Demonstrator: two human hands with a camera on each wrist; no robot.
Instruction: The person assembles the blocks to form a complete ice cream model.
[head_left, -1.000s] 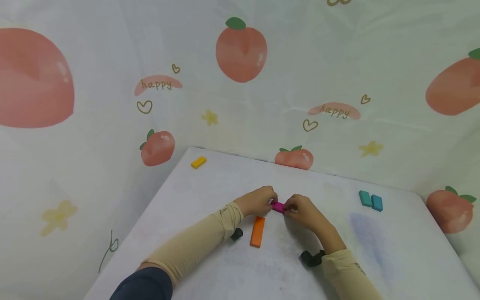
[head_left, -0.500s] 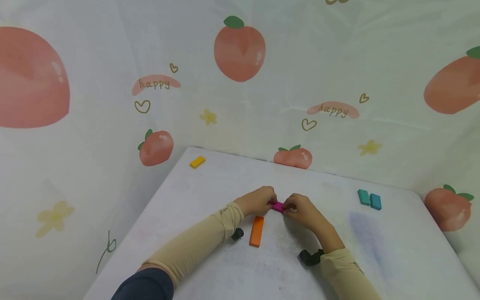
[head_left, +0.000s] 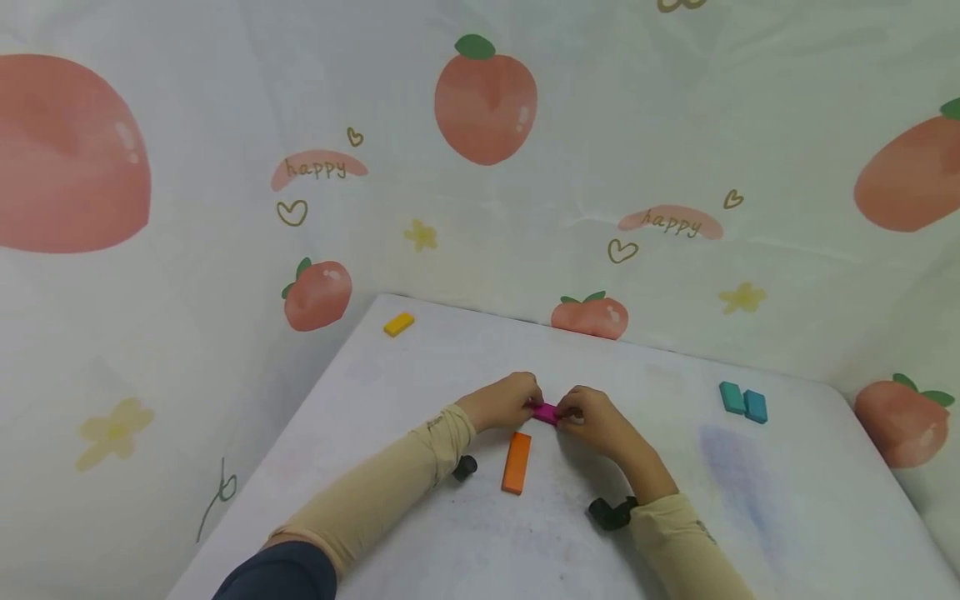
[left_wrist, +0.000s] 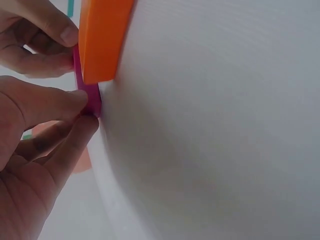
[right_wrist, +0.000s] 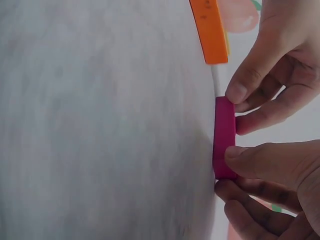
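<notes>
A magenta block (head_left: pixel 547 413) lies on the white table between the two hands. The left hand (head_left: pixel 506 402) pinches its left end between thumb and fingers; the right hand (head_left: pixel 597 423) pinches its right end. In the left wrist view the left hand (left_wrist: pixel 37 145) has thumb and fingertips on the magenta block (left_wrist: pixel 91 100). From the right wrist view, both thumbs touch the near face of the magenta block (right_wrist: pixel 224 135), the right hand (right_wrist: pixel 280 175) at its lower end. An orange block (head_left: pixel 516 463) lies just in front of the left hand.
A yellow block (head_left: pixel 399 324) lies at the table's back left. Toward the back right lie a green block (head_left: pixel 732 397) and a blue block (head_left: pixel 755 406), side by side. Behind the table (head_left: pixel 450 550) hangs a white cloth (head_left: pixel 525 242) printed with peaches.
Both hands have shifted slightly left with the magenta block between them, closer above the orange block. Their pinching hold looks the same.
</notes>
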